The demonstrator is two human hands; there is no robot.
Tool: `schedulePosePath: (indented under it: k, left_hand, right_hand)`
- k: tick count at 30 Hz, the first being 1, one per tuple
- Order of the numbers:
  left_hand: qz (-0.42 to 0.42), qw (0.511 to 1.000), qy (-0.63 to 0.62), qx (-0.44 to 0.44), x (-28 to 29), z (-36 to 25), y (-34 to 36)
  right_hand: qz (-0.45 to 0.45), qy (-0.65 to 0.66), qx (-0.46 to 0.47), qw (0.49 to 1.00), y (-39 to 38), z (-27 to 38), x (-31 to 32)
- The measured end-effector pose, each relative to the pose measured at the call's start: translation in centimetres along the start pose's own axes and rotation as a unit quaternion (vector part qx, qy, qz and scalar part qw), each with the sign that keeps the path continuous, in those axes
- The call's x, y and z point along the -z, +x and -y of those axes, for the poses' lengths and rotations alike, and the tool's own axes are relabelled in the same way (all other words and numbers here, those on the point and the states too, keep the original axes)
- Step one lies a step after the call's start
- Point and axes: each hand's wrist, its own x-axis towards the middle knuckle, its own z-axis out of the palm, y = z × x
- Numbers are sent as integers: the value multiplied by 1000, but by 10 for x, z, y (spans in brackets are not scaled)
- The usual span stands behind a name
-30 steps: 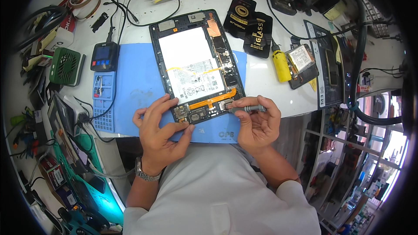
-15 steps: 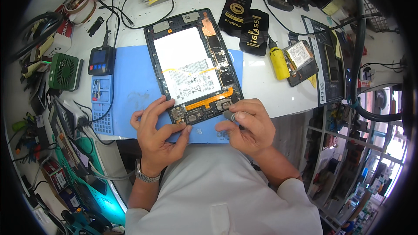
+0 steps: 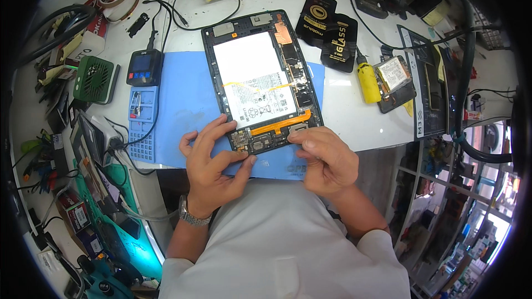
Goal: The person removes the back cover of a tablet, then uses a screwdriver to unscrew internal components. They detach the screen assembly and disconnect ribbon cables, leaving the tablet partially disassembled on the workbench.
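An opened tablet (image 3: 260, 72) lies tilted on the blue work mat (image 3: 185, 88), its back off. Inside it show a large white battery (image 3: 249, 58), an orange flex cable (image 3: 281, 122) and small boards along the right side. My left hand (image 3: 213, 163) holds the tablet's lower left corner, thumb and forefinger at the bottom edge, other fingers by the left side. At the lower right corner my right hand (image 3: 327, 158) is closed in a pinch, fingertips at the tablet. What it pinches is mostly hidden behind the fingers.
Two black card packs (image 3: 339, 41) lie right of the tablet, with a yellow bottle (image 3: 368, 83) and an opened phone (image 3: 395, 80) farther right. A small dark meter with a screen (image 3: 145, 68), a green fan (image 3: 96, 80) and loose cables (image 3: 166, 5) are at the left.
The whole view has shifted slightly. My right fingers have closed in nearer the tablet's corner, and the small grey piece seen between them before is now mostly covered. My left hand keeps its hold.
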Motion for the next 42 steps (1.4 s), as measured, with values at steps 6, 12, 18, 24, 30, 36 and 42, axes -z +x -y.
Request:
schedulePosePath:
  k: [6,12,18,24,30,36,42]
  left_hand:
    - [6,999,-31,-3,5,5,-3]
    - [2,999,-32,-4,4,4,-4]
    - [-4,999,-38,1,2,4,-4]
    - [-2,999,-32,2,3,3,-2]
    - [-4,1000,-28,3,2,3,-2]
    - [-5,1000,-27,1,2,2,-2]
    - [-4,1000,-17,-2,2,2,-2]
  right_hand:
    - [12,-131,-9,991,0,8,3]
    - [62,-82,-39,994,-2,5,7]
    - [40,-53,-51,996,-9,-3,3]
    - [16,-64,-30,997,-11,-9,-3]
    - [38,-38,-38,998,-16,-14,0]
    - [-89,82,-155,980,-13,-13,-3]
    - [-65,-174,-264,947,25,-21,30]
